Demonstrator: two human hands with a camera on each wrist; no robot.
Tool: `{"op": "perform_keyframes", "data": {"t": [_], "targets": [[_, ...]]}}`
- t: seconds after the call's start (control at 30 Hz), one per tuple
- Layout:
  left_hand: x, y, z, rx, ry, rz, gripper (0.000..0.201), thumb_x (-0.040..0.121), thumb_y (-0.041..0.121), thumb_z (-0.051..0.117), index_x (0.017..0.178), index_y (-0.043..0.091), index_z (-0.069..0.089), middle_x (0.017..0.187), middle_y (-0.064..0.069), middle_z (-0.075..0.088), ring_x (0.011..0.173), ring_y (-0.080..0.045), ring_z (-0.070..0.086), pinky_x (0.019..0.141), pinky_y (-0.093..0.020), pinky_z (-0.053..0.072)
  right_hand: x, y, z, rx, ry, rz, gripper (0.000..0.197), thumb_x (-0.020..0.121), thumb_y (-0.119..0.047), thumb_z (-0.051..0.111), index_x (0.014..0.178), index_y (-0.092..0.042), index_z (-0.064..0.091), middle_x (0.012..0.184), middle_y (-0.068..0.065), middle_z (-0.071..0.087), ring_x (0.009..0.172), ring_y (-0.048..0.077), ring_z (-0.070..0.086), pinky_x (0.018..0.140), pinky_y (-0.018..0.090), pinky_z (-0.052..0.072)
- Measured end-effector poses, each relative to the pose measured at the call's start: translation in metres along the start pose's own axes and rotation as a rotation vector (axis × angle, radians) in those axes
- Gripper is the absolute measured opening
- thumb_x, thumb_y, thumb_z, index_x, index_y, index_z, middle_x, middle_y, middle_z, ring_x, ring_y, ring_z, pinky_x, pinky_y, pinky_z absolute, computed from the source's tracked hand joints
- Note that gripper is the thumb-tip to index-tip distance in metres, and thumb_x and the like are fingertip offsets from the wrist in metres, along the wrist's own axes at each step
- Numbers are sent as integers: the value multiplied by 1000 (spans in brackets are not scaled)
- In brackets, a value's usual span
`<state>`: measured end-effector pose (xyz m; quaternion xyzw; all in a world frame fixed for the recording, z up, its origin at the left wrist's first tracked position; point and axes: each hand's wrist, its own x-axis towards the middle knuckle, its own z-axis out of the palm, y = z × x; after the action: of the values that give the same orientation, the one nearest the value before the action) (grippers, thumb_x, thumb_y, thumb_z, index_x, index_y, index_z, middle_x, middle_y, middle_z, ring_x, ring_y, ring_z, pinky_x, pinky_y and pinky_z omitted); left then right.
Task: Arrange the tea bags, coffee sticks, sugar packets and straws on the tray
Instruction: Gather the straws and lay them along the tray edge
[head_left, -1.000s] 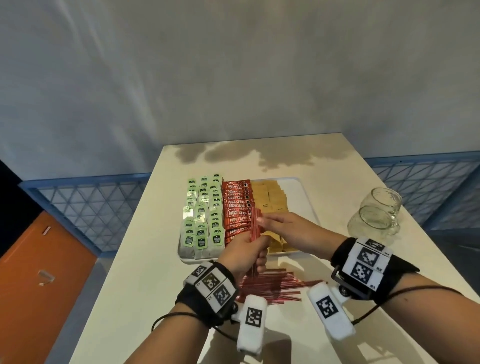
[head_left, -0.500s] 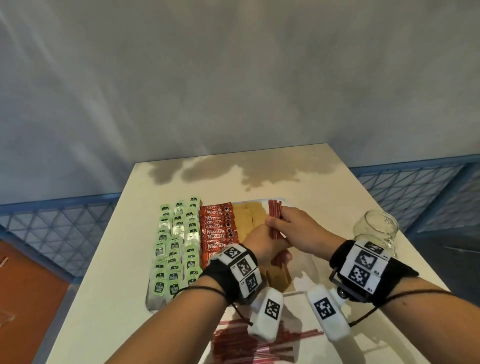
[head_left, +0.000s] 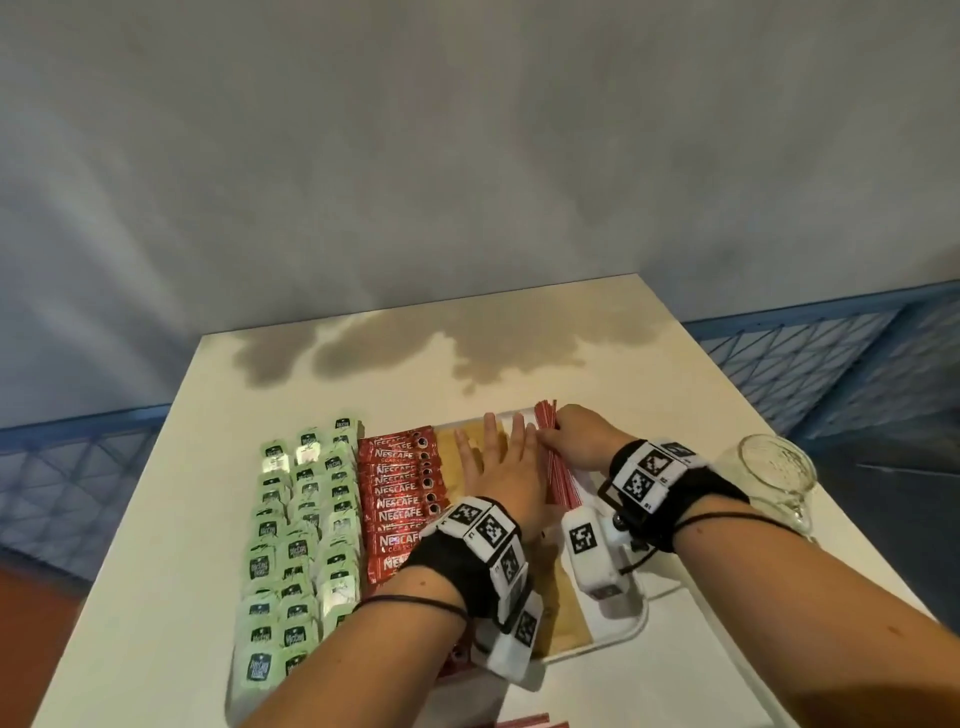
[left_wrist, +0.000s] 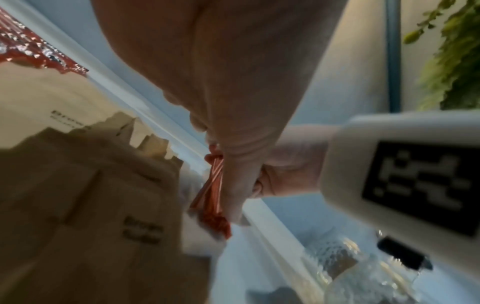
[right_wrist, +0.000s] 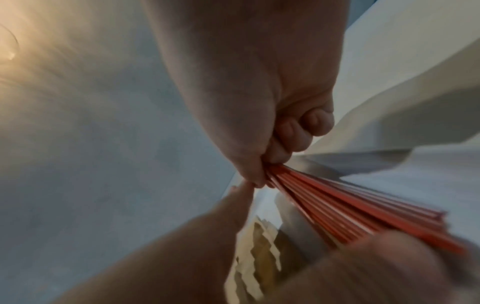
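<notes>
A white tray (head_left: 631, 631) on the table carries green tea bags (head_left: 301, 519) at its left, then red coffee sticks (head_left: 400, 488), then brown sugar packets (head_left: 563, 613). A bundle of red straws (head_left: 558, 478) lies along the tray's right section. My right hand (head_left: 550, 441) pinches the straws (right_wrist: 350, 209) near their far end, thumb and curled fingers (right_wrist: 285, 142) around them. With straight, spread fingers, my left hand (head_left: 498, 441) lies flat on the sugar packets (left_wrist: 103, 185). Its right edge is against the straws (left_wrist: 213, 191).
A glass jar (head_left: 774, 478) stands on the table right of the tray, close to my right wrist. More loose red straws (head_left: 524, 721) lie on the table at the near edge of view. The table ends at a grey wall behind.
Both hands carried the straw bundle from over the tray's middle to its right section and lowered it. My left hand let go of the bundle and flattened beside it.
</notes>
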<state>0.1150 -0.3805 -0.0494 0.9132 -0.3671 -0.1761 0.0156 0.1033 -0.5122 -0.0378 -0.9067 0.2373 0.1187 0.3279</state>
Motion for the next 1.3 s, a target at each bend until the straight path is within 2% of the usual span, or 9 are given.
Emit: {"op": "perform_keyframes", "data": {"t": [0.17, 0.23, 0.37, 0.47, 0.73, 0.83, 0.93, 1.07, 1.3], "targets": [[5, -3, 9, 65, 3, -6, 95, 92, 61, 44, 155, 14, -10, 163, -4, -17, 144, -34, -28, 97, -65, -30, 4, -2, 1, -60, 28, 9, 29, 96, -30, 56, 75, -11, 60, 75, 3, 62, 76, 24, 60, 62, 28, 45], [6, -3, 9, 70, -18, 1, 98, 90, 66, 42, 155, 14, -10, 163, -3, -17, 144, -35, -28, 99, -66, -29, 6, 3, 2, -64, 64, 22, 28, 93, -33, 62, 93, -5, 66, 90, 9, 68, 87, 28, 65, 75, 34, 50], [6, -2, 8, 64, -63, -3, 101, 88, 70, 42, 156, 15, -8, 163, -4, -16, 146, -33, -26, 102, -67, -27, 0, 13, 7, -7, 161, 10, 46, 86, -27, 71, 127, -13, 54, 115, 8, 67, 102, 25, 64, 92, 38, 51], [4, -4, 8, 74, -79, -2, 101, 87, 70, 43, 156, 15, -6, 163, -5, -14, 146, -33, -24, 105, -68, -25, -5, 15, 8, -59, 150, -58, 55, 89, -22, 67, 141, -22, 49, 132, 6, 62, 114, 23, 61, 100, 34, 46], [4, -5, 0, 47, -71, 2, 100, 88, 65, 49, 157, 15, -4, 164, -5, -9, 147, -34, -21, 99, -64, -29, -19, 14, 1, -53, 91, -67, 47, 98, -21, 56, 143, -21, 48, 130, 11, 63, 111, 27, 62, 98, 37, 48], [0, -8, -7, 90, 12, 34, 70, 95, 53, 46, 154, 23, 25, 165, -8, -2, 148, -36, -19, 97, -65, -30, -22, 23, 1, -14, 161, -41, 49, 97, -17, 57, 144, -26, 47, 130, 10, 63, 103, 27, 65, 89, 35, 51], [-2, -12, -11, 110, 21, 61, 44, 97, 40, 49, 140, 33, 49, 165, -4, 3, 148, -37, -15, 101, -69, -25, -27, 28, 6, 9, 150, -1, 54, 95, -12, 57, 145, -27, 44, 139, 7, 57, 113, 25, 61, 94, 33, 48], [-1, -8, -12, 122, -4, 46, 49, 92, 41, 58, 139, 36, 48, 165, -3, 7, 150, -36, -10, 101, -70, -23, -31, 30, 10, 2, 138, 1, 68, 92, -13, 59, 152, -25, 30, 137, 11, 58, 114, 28, 60, 94, 33, 48], [8, -3, -6, 101, 8, -15, 69, 90, 50, 57, 149, 21, 34, 163, -8, 16, 151, -31, -6, 101, -68, -26, -40, 36, 13, 48, 134, -47, 49, 97, -13, 54, 143, -31, 48, 137, 6, 59, 100, 22, 65, 77, 22, 45]]}}
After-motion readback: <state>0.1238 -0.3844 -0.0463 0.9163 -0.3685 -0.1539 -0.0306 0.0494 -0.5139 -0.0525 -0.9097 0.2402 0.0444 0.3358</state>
